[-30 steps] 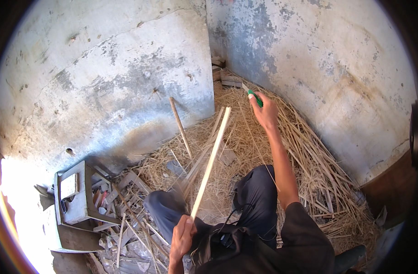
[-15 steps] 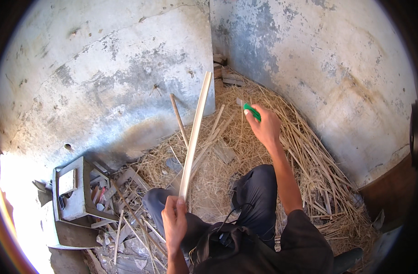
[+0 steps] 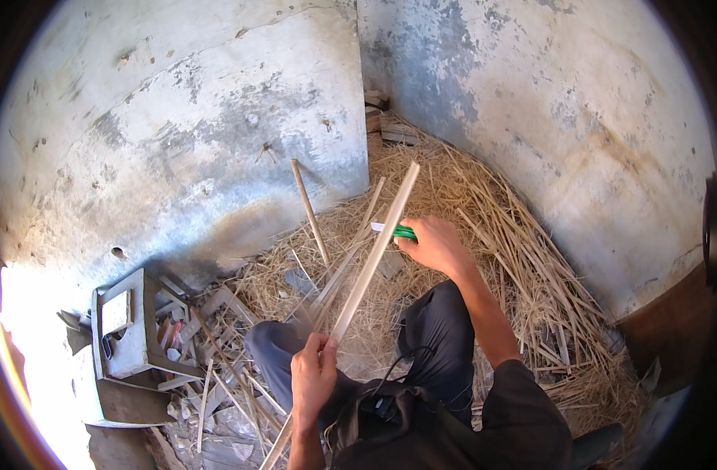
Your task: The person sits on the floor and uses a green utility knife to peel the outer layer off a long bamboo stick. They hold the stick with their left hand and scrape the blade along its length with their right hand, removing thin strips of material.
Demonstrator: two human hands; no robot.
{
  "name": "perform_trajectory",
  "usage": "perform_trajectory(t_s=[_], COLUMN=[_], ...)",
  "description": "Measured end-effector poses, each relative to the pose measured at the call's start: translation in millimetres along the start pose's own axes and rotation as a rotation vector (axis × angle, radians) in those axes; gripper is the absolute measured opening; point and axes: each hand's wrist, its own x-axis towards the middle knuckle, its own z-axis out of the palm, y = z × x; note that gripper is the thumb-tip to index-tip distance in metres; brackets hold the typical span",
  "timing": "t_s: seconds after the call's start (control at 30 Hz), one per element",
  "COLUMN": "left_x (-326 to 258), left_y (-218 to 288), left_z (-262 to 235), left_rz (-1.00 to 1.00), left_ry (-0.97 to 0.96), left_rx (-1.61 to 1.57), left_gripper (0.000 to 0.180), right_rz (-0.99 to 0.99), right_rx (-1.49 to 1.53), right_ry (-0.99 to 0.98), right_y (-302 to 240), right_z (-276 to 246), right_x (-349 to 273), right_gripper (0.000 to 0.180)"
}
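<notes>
Low in the frame, just left of centre, the left hand (image 3: pixel 313 381) is wrapped tight around the near end of a long pale cane strip (image 3: pixel 370 258), which runs up and to the right toward the middle of the picture. Above the dark-trousered knees (image 3: pixel 433 329), the right hand (image 3: pixel 437 244) is closed on a green-handled knife (image 3: pixel 396 230), its blade meeting the strip about two-thirds of the way up. Good practice here, I'd say: keep the lower fist firm so the strip can't twist, hold the blade shallow along the grain, and keep the cutting edge away from the gripping fingers. Further back, a loose stick (image 3: pixel 310 213) leans in the straw heap (image 3: pixel 491 211) at centre. At lower left sits a grey wooden stool (image 3: pixel 127 329), and beyond, the plastered wall (image 3: pixel 178 117) fills the upper frame.
</notes>
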Motion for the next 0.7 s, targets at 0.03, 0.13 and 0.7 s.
perform_trajectory(t_s=[0.03,0.13,0.7], left_x=[1,5,2], left_y=[-5,-14,30], left_z=[3,-1,-5], left_rz=[0.014,0.029,-0.025], left_ry=[-0.006,0.142,0.157], left_rx=[0.019,0.131,-0.309], left_gripper=[0.017,0.016,0.025], right_rz=[-0.027,0.097,-0.497], right_rx=[0.014,0.017,0.530], right_ry=[0.046,0.023,0.321], right_y=[-1,-15,-79], right_z=[-3,-39,13], right_x=[-3,-8,-61], right_gripper=[0.033,0.034,0.027])
